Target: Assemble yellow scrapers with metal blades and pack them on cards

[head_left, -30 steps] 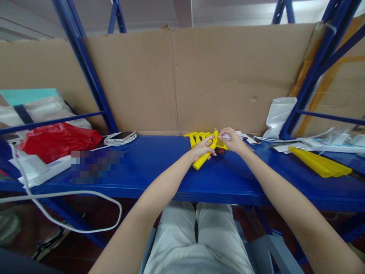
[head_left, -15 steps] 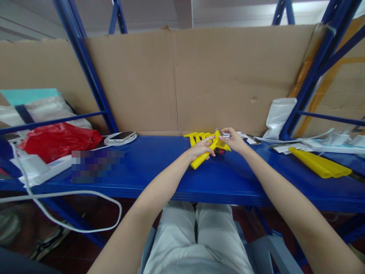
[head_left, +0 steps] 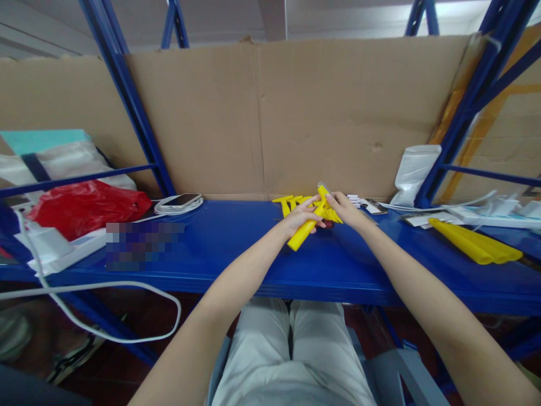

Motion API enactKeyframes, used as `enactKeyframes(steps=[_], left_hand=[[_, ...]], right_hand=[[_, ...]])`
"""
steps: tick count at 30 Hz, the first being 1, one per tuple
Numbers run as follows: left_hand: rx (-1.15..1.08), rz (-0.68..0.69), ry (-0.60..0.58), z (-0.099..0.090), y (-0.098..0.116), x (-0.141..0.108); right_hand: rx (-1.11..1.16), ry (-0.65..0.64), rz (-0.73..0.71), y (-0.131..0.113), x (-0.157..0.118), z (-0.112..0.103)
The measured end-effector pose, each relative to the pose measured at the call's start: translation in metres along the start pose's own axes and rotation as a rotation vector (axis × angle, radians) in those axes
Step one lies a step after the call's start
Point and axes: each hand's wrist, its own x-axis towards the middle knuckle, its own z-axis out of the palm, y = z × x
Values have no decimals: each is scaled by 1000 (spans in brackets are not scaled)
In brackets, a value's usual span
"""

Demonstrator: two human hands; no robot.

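Observation:
My left hand [head_left: 299, 219] is wrapped round a yellow T-shaped tool with a thick handle [head_left: 301, 235], which slants down toward me on the left. The head of the tool [head_left: 323, 194] points up and away, with a clear or whitish strip along its top edge. The fingers of my right hand [head_left: 344, 210] are closed at the right side of that head. Several similar yellow T-shaped pieces [head_left: 287, 203] lie in a row just behind my left hand. Under the held tool, a small dark red object [head_left: 328, 224] is partly hidden.
Yellow tapered pieces [head_left: 475, 242] lie at the right of the blue shelf [head_left: 228, 248]. Left are a phone [head_left: 185, 200] on a coiled white cable, a red plastic bag [head_left: 88, 208] and a power strip [head_left: 80, 251]. Cardboard [head_left: 211, 124] stands behind; a white pouch [head_left: 416, 172] leans right.
The yellow tool has shifted slightly right, and its head now stands higher and clearer in view. My right hand has moved a little lower along the head. My left hand keeps its hold.

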Motion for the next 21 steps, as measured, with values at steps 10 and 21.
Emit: enactKeyframes(steps=[10,21], left_hand=[[-52,-63,423,-11,-3,12],[-22,-118,521,-12,-2,11]], right_hand=[[-339,-285,-17,-6,-8,-5],[-456,-426,-20,-8,-12,-7]])
